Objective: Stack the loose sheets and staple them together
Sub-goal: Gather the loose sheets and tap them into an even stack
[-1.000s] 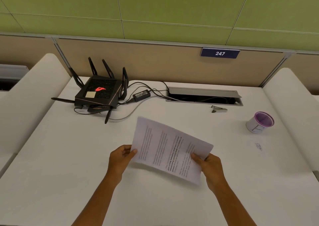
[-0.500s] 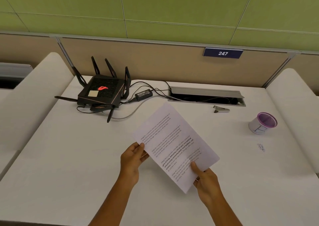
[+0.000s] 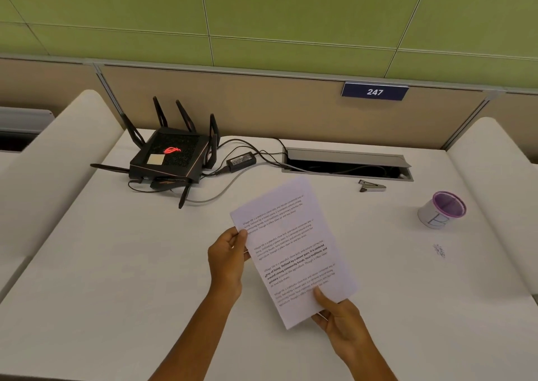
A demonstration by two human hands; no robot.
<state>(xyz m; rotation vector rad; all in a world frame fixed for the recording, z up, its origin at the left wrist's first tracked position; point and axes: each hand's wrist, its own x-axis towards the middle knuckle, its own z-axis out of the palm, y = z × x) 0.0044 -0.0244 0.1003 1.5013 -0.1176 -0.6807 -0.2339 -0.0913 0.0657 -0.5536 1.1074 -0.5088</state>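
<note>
Since a moment ago the sheets [image 3: 294, 249] have turned more upright, lifted above the counter [image 3: 116, 264]. Left hand [image 3: 225, 260] pinches their left edge, fingers behind; right hand [image 3: 342, 321] grips the bottom edge, thumb on top. Stapler [image 3: 372, 186] lies well apart.

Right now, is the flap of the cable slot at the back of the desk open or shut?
Open. The grey flap is tilted up, showing the dark slot beneath, and cables from the router run into it.
</note>
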